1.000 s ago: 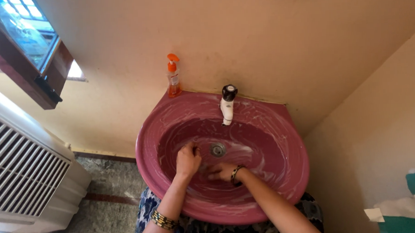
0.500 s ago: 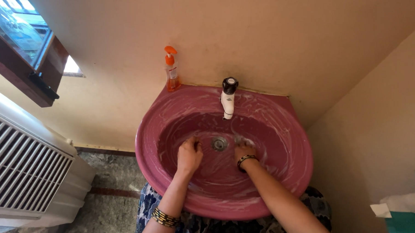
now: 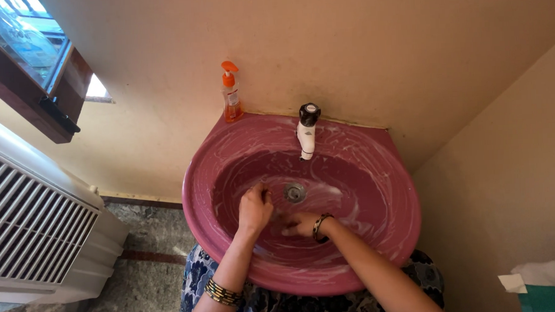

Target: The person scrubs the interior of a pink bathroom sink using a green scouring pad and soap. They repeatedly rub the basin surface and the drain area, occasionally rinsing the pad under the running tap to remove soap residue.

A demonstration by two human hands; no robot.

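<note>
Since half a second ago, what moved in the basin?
The right hand slid back from beside the drain toward the left hand, low in the soapy pink basin. The left hand stayed put, closed, left of the drain. Whether either holds anything is unclear. Tap and soap bottle unchanged.

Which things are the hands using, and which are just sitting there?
In use: left hand, closed, and right hand, flat, both rubbing inside the soapy pink sink.

Just sitting: orange soap bottle, tap, white cooler, window.
</note>
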